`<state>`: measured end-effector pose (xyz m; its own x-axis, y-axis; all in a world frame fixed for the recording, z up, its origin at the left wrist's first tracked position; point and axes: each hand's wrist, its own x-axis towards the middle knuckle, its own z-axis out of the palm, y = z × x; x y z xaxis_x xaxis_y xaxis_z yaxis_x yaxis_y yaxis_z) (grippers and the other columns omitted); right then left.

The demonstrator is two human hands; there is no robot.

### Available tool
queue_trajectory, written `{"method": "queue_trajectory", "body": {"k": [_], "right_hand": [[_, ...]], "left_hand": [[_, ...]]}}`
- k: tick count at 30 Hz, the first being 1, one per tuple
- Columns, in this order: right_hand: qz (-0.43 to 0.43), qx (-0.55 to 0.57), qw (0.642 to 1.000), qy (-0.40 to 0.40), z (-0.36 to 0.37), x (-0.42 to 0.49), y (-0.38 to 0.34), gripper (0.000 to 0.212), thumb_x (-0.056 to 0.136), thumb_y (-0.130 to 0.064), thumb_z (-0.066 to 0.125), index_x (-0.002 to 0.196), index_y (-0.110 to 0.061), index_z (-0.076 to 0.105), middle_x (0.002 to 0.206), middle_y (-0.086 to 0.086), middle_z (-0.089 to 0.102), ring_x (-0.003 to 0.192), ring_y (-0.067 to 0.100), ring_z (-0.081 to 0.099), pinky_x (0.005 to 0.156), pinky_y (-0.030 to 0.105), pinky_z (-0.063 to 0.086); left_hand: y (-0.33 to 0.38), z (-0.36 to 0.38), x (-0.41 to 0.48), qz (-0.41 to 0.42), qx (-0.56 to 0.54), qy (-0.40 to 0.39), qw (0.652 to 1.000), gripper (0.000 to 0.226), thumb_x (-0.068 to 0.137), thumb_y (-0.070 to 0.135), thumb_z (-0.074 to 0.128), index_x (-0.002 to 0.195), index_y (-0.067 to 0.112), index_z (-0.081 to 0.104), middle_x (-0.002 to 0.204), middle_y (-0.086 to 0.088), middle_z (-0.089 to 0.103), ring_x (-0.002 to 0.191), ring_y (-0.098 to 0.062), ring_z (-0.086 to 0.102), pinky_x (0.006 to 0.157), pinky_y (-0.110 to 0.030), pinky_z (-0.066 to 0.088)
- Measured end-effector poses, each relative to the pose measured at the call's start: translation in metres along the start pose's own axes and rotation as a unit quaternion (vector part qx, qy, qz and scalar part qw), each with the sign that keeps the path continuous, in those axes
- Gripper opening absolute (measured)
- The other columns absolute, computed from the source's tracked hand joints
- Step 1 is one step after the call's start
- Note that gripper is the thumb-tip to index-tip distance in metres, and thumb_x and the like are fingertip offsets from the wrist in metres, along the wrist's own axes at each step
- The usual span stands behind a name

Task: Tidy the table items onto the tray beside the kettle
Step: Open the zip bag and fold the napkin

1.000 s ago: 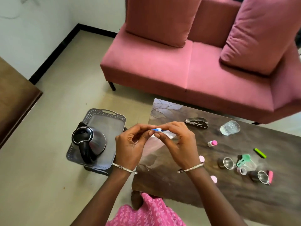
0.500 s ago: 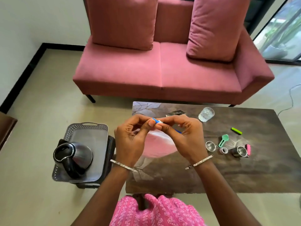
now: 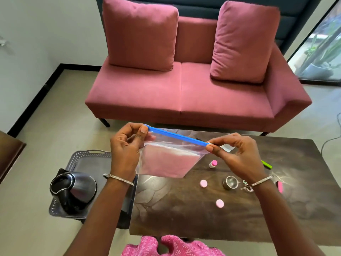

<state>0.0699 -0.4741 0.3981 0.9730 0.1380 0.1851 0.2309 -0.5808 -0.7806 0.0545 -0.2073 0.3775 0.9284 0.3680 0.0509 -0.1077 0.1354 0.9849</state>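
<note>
A clear zip bag [image 3: 168,159] with a blue seal strip and pink contents hangs above the left part of the dark table [image 3: 239,218]. My left hand [image 3: 127,150] pinches the strip's left end and my right hand [image 3: 234,154] pinches its right end. On a low stand left of the table sits the grey perforated tray [image 3: 86,159], with a steel kettle [image 3: 73,191] standing on its near half. Loose on the table lie a small pink-capped bottle [image 3: 213,164], two pink caps [image 3: 203,183] [image 3: 219,203], a steel cup [image 3: 229,182], a green marker [image 3: 266,164] and a pink item [image 3: 280,187].
A pink sofa [image 3: 184,93] with two cushions stands just behind the table. A dark wooden surface [image 3: 9,159] juts in at the left edge. A cable [image 3: 332,137] trails on the floor at the right. Some small items are hidden behind my right wrist.
My hands were close together at one spot on the blue strip; now they are wide apart along it, the right hand having slid rightward. The camera view has tilted up and shifted.
</note>
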Motion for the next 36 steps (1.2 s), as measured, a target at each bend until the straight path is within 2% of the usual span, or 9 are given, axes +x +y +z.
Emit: {"method": "queue_trajectory", "body": {"k": [4,8,12,14,20,23,27,33,36], "right_hand": [[0.004,-0.007,0.996,-0.085,-0.025,0.015,0.006,0.013,0.079,-0.04,0.078,0.087,-0.03,0.08,0.082,-0.016,0.077,0.084,0.0,0.071,0.083,0.019,0.048],[-0.04,0.013,0.993,-0.106,-0.028,0.03,0.002,0.016,0.086,-0.033,0.074,0.099,-0.026,0.079,0.09,-0.016,0.078,0.087,-0.002,0.071,0.08,0.017,0.051],[-0.093,-0.01,0.995,-0.043,-0.015,0.036,0.005,0.013,0.078,-0.015,0.081,0.09,-0.016,0.079,0.082,-0.007,0.077,0.075,0.008,0.071,0.074,0.011,0.049],[-0.1,-0.023,0.995,-0.004,-0.013,0.034,0.011,0.011,0.074,-0.016,0.084,0.083,-0.015,0.078,0.077,-0.005,0.076,0.069,0.011,0.068,0.071,0.018,0.051],[0.0,0.034,0.998,0.057,-0.011,0.031,0.028,0.022,0.067,-0.025,0.089,0.064,-0.015,0.069,0.059,-0.007,0.07,0.055,0.011,0.064,0.06,0.038,0.055],[0.046,0.059,0.996,0.044,-0.009,0.031,0.035,0.031,0.063,-0.032,0.091,0.062,-0.013,0.067,0.06,-0.004,0.071,0.054,0.016,0.064,0.06,0.041,0.055],[0.068,0.073,0.995,0.012,0.001,0.021,0.041,0.03,0.063,-0.025,0.092,0.06,-0.016,0.063,0.059,-0.003,0.068,0.053,0.01,0.059,0.061,0.042,0.054],[0.117,0.132,0.984,-0.037,0.016,0.011,0.056,0.034,0.057,-0.021,0.095,0.059,-0.01,0.063,0.056,-0.001,0.067,0.047,0.0,0.051,0.052,0.02,0.044],[0.146,0.168,0.974,-0.051,0.019,0.01,0.062,0.033,0.057,-0.023,0.095,0.059,-0.008,0.066,0.058,0.006,0.068,0.051,0.008,0.053,0.052,0.027,0.046]], "left_hand": [[0.003,0.027,0.003,-0.004,-0.01,0.001,1.0,0.007,0.091,0.013,0.064,0.086,0.011,0.068,0.074,-0.003,0.07,0.069,-0.015,0.072,0.064,-0.025,0.057],[0.001,0.055,0.003,-0.004,0.004,-0.037,0.999,0.008,0.084,0.026,0.068,0.083,0.019,0.07,0.07,-0.002,0.071,0.069,-0.018,0.071,0.07,-0.029,0.056],[-0.011,0.081,0.001,-0.009,0.029,-0.036,0.999,0.007,0.089,0.024,0.067,0.085,0.019,0.071,0.071,-0.003,0.071,0.071,-0.018,0.072,0.066,-0.027,0.055],[-0.016,0.092,0.0,-0.011,0.042,-0.02,0.999,0.007,0.09,0.022,0.067,0.087,0.018,0.072,0.075,-0.006,0.072,0.072,-0.018,0.071,0.069,-0.03,0.054],[-0.034,0.133,-0.028,0.055,0.249,0.197,0.947,0.018,0.081,0.035,0.075,0.089,0.022,0.065,0.085,0.003,0.068,0.076,-0.014,0.064,0.072,-0.028,0.053],[-0.037,0.153,-0.05,-0.038,0.203,0.179,0.962,0.027,0.078,0.046,0.075,0.08,0.021,0.066,0.072,0.005,0.069,0.065,-0.005,0.065,0.063,-0.023,0.052],[-0.038,0.163,-0.05,-0.221,0.05,0.143,0.963,0.036,0.075,0.042,0.08,0.086,0.01,0.066,0.073,-0.007,0.075,0.063,-0.017,0.071,0.062,-0.032,0.058],[-0.051,0.15,-0.046,-0.251,0.055,0.13,0.958,0.015,0.085,0.02,0.074,0.08,0.008,0.066,0.071,-0.01,0.07,0.058,-0.019,0.067,0.059,-0.031,0.058],[-0.061,0.144,-0.046,-0.255,0.105,0.129,0.953,0.006,0.085,0.008,0.07,0.086,0.003,0.068,0.067,-0.01,0.07,0.055,-0.016,0.068,0.06,-0.032,0.059]]}}
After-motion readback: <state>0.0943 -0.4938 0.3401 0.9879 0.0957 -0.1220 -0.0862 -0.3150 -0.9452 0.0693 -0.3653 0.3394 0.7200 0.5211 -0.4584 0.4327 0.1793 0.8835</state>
